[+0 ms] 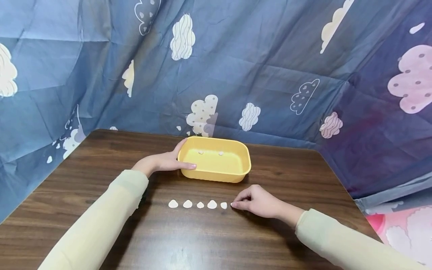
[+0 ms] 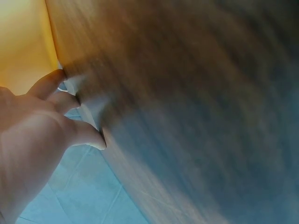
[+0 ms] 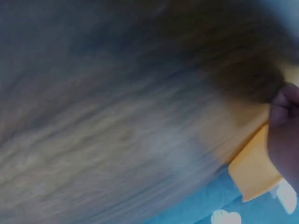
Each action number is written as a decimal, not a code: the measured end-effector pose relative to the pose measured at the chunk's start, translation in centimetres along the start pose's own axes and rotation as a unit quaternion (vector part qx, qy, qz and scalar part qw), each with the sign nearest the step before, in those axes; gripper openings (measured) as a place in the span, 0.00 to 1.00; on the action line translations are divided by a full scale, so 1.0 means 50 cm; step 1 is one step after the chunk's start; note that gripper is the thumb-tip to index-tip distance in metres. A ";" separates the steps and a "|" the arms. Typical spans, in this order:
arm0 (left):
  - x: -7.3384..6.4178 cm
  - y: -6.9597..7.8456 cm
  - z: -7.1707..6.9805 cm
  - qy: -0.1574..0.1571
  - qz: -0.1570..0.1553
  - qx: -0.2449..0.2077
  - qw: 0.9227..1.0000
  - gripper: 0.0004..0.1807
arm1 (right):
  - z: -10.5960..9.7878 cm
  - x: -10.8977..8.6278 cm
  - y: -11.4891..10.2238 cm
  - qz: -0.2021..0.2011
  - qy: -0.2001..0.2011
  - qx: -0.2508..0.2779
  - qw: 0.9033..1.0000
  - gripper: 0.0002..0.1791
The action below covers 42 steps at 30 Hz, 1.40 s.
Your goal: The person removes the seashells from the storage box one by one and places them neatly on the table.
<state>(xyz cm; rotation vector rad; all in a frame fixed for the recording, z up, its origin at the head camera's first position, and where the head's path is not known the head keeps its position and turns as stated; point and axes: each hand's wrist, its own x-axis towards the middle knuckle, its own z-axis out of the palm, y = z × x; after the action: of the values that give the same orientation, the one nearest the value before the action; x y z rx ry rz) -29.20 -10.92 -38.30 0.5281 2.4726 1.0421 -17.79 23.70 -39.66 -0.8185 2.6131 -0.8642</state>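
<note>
A yellow plastic basin (image 1: pixel 216 175) stands on the wooden table in the head view, with two small white shells (image 1: pixel 221 153) inside. My left hand (image 1: pixel 167 161) grips its left end, thumb over the near side and fingers round the far left corner. In front of the basin, several white shells (image 1: pixel 187 204) lie in a row from left to right. At the right end of that row, thumb and forefinger of my right hand (image 1: pixel 261 202) pinch a small pale piece low at the tabletop, mostly hidden by the fingertips.
The brown wooden table (image 1: pixel 189 240) runs back to a blue cloth (image 1: pixel 229 67) with printed clouds, which hangs behind it and along both sides. In the left wrist view, pale floor tiles (image 2: pixel 88 186) show past the table's edge.
</note>
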 end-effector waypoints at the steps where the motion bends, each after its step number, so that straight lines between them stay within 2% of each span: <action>1: 0.000 -0.001 0.000 -0.003 -0.002 0.002 1.000 0.68 | -0.002 0.000 -0.001 0.036 -0.006 0.026 0.999 0.08; 4: 0.000 -0.001 0.000 -0.008 -0.001 0.004 1.000 0.69 | -0.011 0.001 -0.003 0.109 -0.020 0.069 0.991 0.10; 7: -0.001 0.001 -0.003 0.000 0.005 0.002 1.000 0.68 | -0.019 0.001 -0.008 0.142 -0.026 0.069 0.987 0.15; 11: -0.003 0.006 -0.004 0.002 0.004 -0.005 1.000 0.68 | -0.021 0.001 -0.010 0.123 -0.011 0.016 0.992 0.17; 15: -0.002 0.007 -0.003 -0.013 -0.003 -0.005 1.000 0.69 | -0.014 -0.001 -0.006 0.086 0.007 -0.018 0.996 0.11; 21: 0.004 0.011 -0.008 -0.003 0.004 -0.001 1.000 0.68 | -0.007 -0.003 0.001 0.040 0.027 -0.024 0.999 0.11; 28: 0.003 0.005 -0.005 -0.013 0.001 -0.010 1.000 0.69 | 0.000 -0.006 0.005 0.036 0.023 -0.014 0.999 0.09; 33: 0.002 0.005 -0.008 -0.003 -0.002 -0.007 1.000 0.69 | -0.003 -0.001 0.007 0.026 0.026 -0.024 0.999 0.09; 38: 0.005 0.005 -0.005 -0.013 -0.001 -0.011 1.000 0.68 | -0.035 0.005 -0.012 0.016 0.009 -0.045 0.999 0.11; 42: 0.005 0.000 -0.005 -0.010 0.001 -0.013 1.000 0.69 | -0.100 0.029 -0.057 0.027 -0.020 -0.028 0.999 0.13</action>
<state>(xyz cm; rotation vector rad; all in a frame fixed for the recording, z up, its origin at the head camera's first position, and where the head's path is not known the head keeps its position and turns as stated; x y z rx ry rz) -29.52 -10.95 -38.19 0.5306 2.4376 1.0638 -19.78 23.25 -34.07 -0.7686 2.6220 -0.7564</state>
